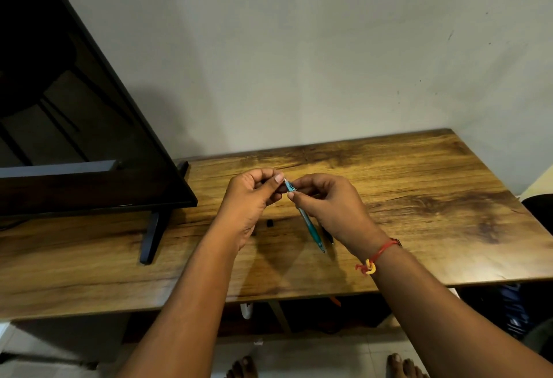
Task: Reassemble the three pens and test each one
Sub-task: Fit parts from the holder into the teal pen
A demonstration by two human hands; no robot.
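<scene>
Above the middle of the wooden table (419, 213), my right hand (329, 207) grips a teal translucent pen (311, 228) near its upper end, with the tip pointing down toward me. My left hand (254, 195) has curled fingers, and its thumb and forefinger pinch at the pen's top end; whatever small part they hold is hidden. A dark pen (329, 238) lies on the table just right of the teal one, mostly covered by my right wrist. A small black piece (270, 223) rests on the table between my forearms.
A black flat screen (74, 108) on a stand (155, 234) fills the left side of the table. A grey wall rises behind the table. The table's front edge lies near me, with my bare feet on the floor below it.
</scene>
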